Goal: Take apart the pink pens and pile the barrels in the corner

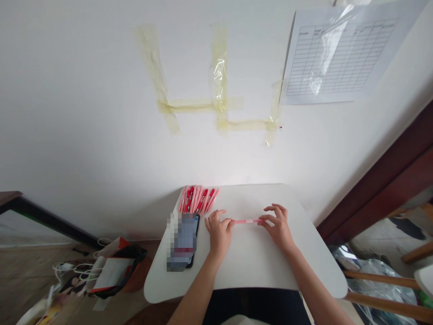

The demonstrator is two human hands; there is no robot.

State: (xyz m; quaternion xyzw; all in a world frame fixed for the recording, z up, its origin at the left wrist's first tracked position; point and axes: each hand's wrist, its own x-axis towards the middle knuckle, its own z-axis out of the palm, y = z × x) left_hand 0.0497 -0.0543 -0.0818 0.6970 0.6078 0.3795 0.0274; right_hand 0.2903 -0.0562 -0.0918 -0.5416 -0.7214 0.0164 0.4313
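Note:
A slim pink pen point(249, 221) with a white label at its middle lies level just above or on the white table; I cannot tell if it touches the top. My left hand point(219, 227) pinches its left end between thumb and forefinger, the other fingers spread. At the right end, my right hand point(276, 224) grips it the same way, its upper fingers raised. Beyond my left hand is a pile of pink and red pens point(198, 200), seemingly in clear sleeves. A phone point(194, 241), its screen blurred out, lies left of my left wrist.
The white table point(257, 266) has rounded corners and stands against a white wall with yellowed tape point(219, 81) and a printed sheet point(338, 58). Bags and cables point(113, 266) lie on the floor at left. Plastic bags point(382, 280) and wooden bars are at right.

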